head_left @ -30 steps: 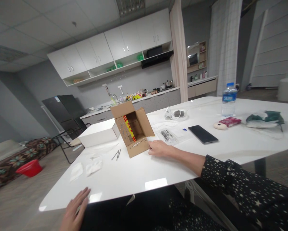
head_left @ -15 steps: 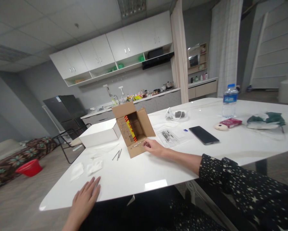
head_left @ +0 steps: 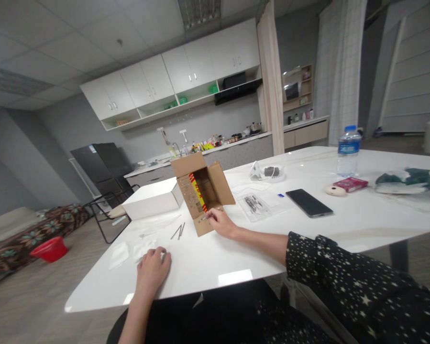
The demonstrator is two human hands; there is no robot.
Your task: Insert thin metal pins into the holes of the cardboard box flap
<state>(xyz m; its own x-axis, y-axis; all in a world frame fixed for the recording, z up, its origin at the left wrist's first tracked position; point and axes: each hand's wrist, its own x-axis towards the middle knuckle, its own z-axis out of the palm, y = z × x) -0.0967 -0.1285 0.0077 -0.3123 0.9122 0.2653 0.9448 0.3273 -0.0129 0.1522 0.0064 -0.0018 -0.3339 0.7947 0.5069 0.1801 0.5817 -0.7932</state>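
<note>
An open cardboard box (head_left: 191, 200) with a red and yellow strip stands tilted on the white table, its opening toward me. Small shiny dots run over its side and lower flap. My right hand (head_left: 222, 223) is at that lower flap, thumb and fingers pinched together. Whatever lies between the fingertips is too small to make out. Farther left, my left hand (head_left: 153, 270) rests on the table with bent, loose fingers, touching or just beside a crumpled white tissue (head_left: 143, 249). Two thin dark sticks (head_left: 179, 231) lie between the left hand and the box.
A long white box (head_left: 152, 200) stands behind on the left. To the right are a clear plastic packet (head_left: 258, 206), a phone (head_left: 309, 202), a white cabled device (head_left: 268, 172), a magenta pack (head_left: 351, 184), a water bottle (head_left: 348, 153) and a green-and-white bundle (head_left: 404, 180).
My right hand has moved left along the box's lower flap. My left hand has slid forward and right to the tissue, its fingers now more bent. The view has shifted slightly.
</note>
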